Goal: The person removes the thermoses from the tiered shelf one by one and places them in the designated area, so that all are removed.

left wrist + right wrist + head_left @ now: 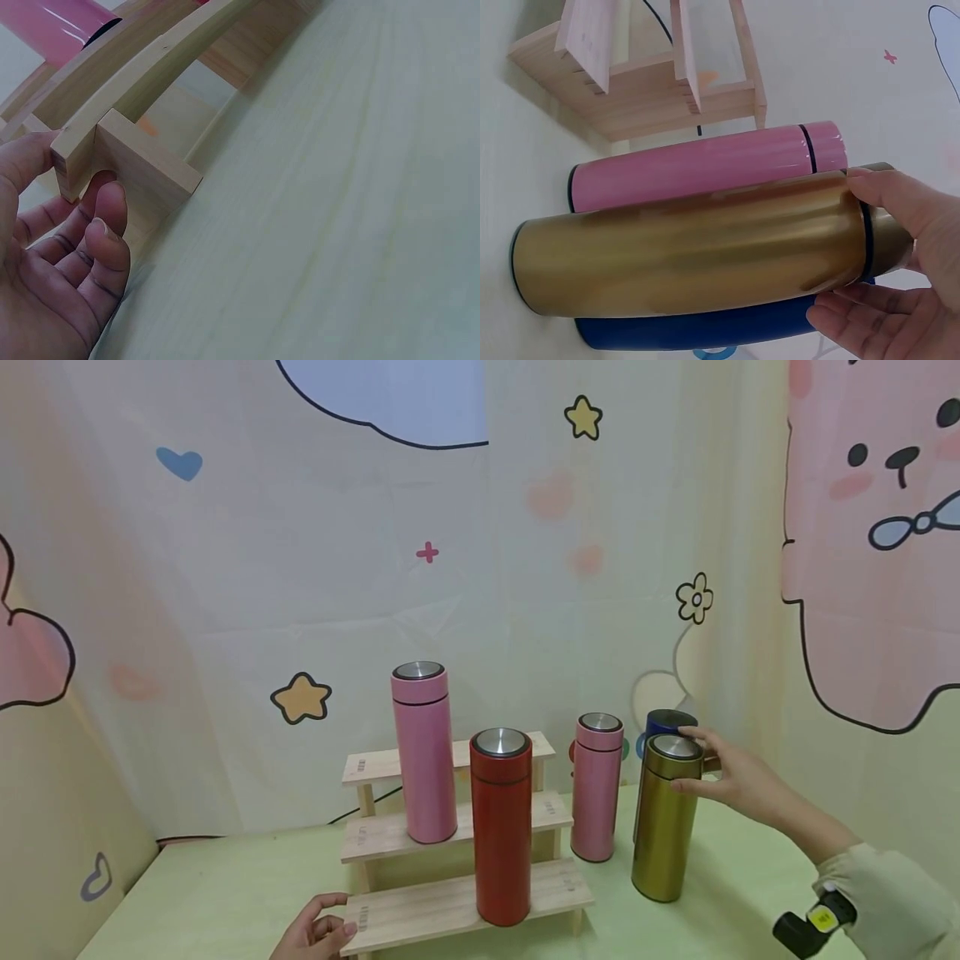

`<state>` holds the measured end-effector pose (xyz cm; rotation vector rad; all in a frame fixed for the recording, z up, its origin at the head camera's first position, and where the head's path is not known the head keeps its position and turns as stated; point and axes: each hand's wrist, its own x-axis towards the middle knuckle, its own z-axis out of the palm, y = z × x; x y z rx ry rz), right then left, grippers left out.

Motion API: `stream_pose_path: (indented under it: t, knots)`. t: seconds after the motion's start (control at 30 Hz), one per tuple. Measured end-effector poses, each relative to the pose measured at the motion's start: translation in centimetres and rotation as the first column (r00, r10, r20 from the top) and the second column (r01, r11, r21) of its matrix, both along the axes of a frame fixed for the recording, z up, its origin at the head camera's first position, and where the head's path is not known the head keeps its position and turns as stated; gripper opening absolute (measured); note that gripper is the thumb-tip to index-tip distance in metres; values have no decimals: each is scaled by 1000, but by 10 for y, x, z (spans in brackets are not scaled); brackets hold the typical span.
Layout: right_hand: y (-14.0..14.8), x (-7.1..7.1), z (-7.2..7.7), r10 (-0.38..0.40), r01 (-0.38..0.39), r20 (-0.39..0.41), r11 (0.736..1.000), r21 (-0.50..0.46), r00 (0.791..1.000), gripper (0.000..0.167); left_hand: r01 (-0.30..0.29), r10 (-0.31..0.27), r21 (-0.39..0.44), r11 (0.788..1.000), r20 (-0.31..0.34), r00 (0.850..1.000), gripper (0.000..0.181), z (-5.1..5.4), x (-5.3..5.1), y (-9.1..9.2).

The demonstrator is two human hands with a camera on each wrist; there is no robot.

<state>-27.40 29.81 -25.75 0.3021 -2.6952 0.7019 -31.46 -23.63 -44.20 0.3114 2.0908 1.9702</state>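
My left hand (313, 933) grips the left end of the lowest step of a three-step wooden stand (420, 906), fingers curled under the board in the left wrist view. With my right hand (738, 781) I hold a gold thermos (663, 835) near its lid, thumb on one side and fingers on the other. It stands upright on the table. Behind it is a dark blue thermos (705, 328), mostly hidden in the head view. A pink thermos (596, 797) stands between these and the stand. A red thermos (502, 843) is upright on the lowest step, a taller-looking pink thermos (424, 760) on the middle one.
A pale green cloth-like surface (225, 893) covers the table. Behind it hangs a printed backdrop (300, 568) with stars, a heart and a pink animal figure. The stand's top step (375, 766) lies close to that backdrop.
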Motion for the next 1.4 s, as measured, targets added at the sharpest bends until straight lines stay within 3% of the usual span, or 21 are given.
stream_pose_path:
  t: [0.47,0.93,1.4]
  knots:
    - [-2,5,36,4,-4,-3,1000,12,1000,84,15,-16,-23,1000,-28,999,70,2,0,2]
    - [-11,3,92,-51,52,-13,995,84,999,86,7,-8,-28,1000,-30,1000,71,3,2,4]
    - [-43,-9,151,-29,27,11,990,137,1000,89,-15,15,-34,999,-5,1000,77,3,2,2]
